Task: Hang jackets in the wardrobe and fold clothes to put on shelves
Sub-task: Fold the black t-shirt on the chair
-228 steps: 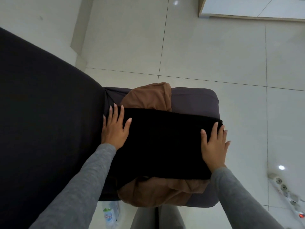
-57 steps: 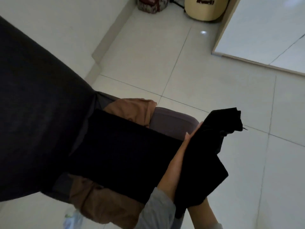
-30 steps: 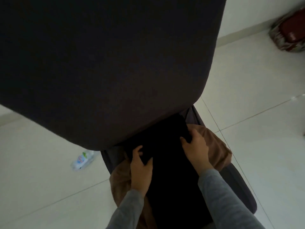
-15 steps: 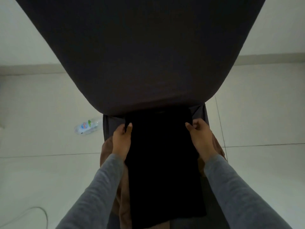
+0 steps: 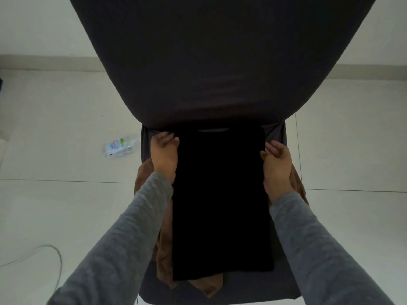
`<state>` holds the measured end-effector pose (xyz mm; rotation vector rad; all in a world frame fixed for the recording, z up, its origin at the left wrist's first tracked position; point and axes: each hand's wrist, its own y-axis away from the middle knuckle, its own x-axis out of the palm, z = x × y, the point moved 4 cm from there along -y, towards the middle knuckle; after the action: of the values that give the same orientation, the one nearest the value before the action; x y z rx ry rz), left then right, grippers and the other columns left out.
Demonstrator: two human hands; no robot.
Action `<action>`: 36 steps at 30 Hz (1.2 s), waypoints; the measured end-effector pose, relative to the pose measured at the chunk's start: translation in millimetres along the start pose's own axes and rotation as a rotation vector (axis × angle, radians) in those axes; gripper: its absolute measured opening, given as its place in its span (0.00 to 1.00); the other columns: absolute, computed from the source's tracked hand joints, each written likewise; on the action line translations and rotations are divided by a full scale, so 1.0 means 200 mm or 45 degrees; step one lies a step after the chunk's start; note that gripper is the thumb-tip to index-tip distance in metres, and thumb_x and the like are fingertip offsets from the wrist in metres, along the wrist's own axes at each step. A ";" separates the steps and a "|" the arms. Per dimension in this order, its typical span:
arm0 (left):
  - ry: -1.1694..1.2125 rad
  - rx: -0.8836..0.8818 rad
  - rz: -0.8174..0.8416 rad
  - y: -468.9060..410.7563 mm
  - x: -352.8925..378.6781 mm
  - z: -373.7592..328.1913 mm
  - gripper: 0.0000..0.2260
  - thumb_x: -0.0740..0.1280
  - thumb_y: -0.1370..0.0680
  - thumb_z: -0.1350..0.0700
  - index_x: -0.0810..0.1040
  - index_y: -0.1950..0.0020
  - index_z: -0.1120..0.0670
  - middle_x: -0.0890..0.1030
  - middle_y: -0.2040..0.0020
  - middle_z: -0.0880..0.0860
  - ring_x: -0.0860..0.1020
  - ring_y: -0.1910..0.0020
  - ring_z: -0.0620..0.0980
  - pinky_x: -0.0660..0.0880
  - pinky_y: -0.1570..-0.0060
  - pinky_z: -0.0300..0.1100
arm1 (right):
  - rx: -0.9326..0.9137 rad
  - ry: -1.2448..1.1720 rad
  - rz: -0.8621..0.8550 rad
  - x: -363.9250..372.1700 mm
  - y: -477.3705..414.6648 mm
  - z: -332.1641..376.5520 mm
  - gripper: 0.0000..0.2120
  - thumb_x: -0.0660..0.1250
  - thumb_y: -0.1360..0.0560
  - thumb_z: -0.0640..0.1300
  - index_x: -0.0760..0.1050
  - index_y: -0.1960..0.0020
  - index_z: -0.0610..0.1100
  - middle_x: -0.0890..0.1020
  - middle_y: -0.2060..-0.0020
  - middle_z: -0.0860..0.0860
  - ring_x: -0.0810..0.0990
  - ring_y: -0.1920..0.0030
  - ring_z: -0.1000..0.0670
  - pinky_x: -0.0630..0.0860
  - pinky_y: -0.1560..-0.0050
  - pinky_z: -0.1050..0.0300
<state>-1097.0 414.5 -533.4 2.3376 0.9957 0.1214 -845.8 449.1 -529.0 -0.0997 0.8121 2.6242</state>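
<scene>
Tiled floor (image 5: 55, 205), dark chair (image 5: 220, 62): the black shirt (image 5: 220, 194) now lies flat and lengthwise on the seat, over a brown garment (image 5: 164, 249).
My left hand (image 5: 164, 150) and right hand (image 5: 277, 159) pinch its far corners, curled on the edges; I judge it squared and ready for the next fold.

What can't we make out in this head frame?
Head view: most of the brown garment lies under the black garment.
Far edge of the black garment: hidden by the chair back.
Label on the bottle: too small.
Whether the left hand and right hand fingers pinch fabric: unclear, dark on dark.
</scene>
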 end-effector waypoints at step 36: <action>-1.633 0.975 0.261 0.55 -0.44 0.60 0.27 0.45 0.19 0.42 0.51 0.23 0.54 0.54 0.23 0.54 0.51 0.24 0.51 0.50 0.27 0.54 | -0.833 1.580 0.272 -0.34 0.62 -0.66 0.30 0.40 0.19 0.57 0.53 0.24 0.42 0.55 0.24 0.48 0.49 0.24 0.51 0.43 0.25 0.53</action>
<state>-1054.6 235.9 -558.8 2.3457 0.1033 -1.6937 -837.0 258.5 -560.0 -2.0119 0.1818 2.7118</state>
